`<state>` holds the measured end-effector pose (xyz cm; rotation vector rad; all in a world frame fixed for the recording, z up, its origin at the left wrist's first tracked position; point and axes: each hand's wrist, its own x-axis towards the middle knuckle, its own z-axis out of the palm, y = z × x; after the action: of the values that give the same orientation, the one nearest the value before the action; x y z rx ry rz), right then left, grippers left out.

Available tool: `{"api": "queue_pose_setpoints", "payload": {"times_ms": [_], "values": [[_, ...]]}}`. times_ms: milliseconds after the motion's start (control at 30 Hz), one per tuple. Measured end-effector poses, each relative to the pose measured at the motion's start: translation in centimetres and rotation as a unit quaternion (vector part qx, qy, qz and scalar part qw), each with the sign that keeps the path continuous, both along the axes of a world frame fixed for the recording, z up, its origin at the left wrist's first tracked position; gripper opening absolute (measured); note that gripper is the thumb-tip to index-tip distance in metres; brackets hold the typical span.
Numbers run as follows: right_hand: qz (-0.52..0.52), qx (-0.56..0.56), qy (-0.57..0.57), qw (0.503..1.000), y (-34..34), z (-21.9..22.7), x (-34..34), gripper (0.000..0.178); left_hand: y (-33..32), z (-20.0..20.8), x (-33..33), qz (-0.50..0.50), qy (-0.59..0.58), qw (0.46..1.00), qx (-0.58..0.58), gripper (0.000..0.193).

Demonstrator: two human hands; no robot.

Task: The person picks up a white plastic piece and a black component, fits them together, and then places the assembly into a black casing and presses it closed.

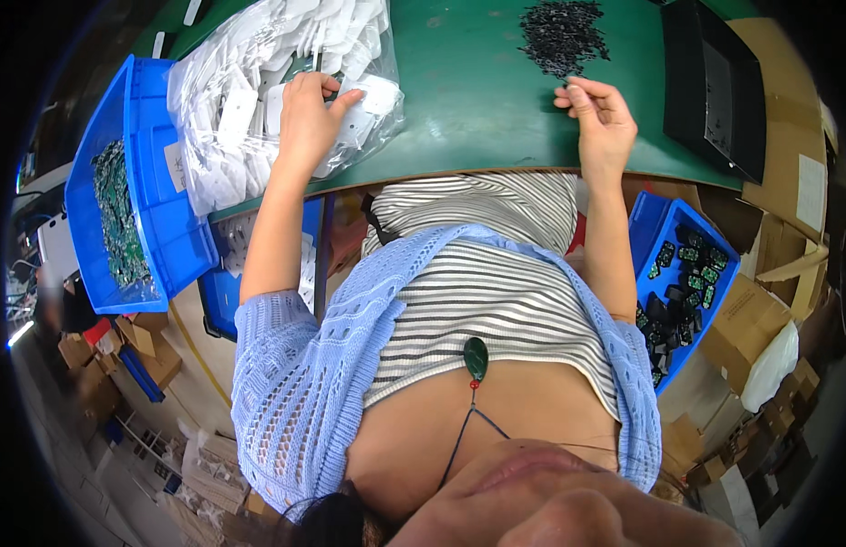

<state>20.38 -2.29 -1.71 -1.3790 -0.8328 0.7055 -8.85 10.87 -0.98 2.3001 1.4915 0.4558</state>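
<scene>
My left hand (309, 118) is over a clear plastic bag (386, 137) full of flat white plastic pieces (236, 118). Its thumb is spread away from the curled fingers, the thumb tip against a white piece (381, 95). My right hand (601, 114) is just on the near side of a loose pile of small black parts (564, 36). Thumb and forefinger are pinched together there, with a tiny dark part (563, 83) showing at the tips; its exact kind is too small to make out.
A green table (459, 109) carries the bag and pile. At its right stands a black open box (715, 91) beside cardboard (788, 118). A blue bin (154, 137) on the left holds green circuit boards (122, 219). Lower right, another blue bin (655, 214) holds black pieces.
</scene>
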Motion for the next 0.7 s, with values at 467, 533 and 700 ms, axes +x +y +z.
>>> {"api": "queue_pose_setpoints", "payload": {"times_ms": [467, 533, 700], "values": [[0.123, 0.022, 0.157, 0.980, -0.8, 4.9, -3.6, 0.010, -5.3, 6.3, 7.1, -0.125, -0.301, 0.945, 0.004, 0.021], [0.144, 0.020, 0.169, 0.975, -0.9, 4.9, -3.8, 0.012, -6.3, 5.9, 9.5, -0.174, -0.312, 0.933, 0.029, 0.019], [0.107, 0.036, 0.145, 0.983, -1.5, 4.7, -4.4, 0.012, -7.2, 4.5, 12.0, -0.217, -0.335, 0.912, 0.091, 0.018]]}}
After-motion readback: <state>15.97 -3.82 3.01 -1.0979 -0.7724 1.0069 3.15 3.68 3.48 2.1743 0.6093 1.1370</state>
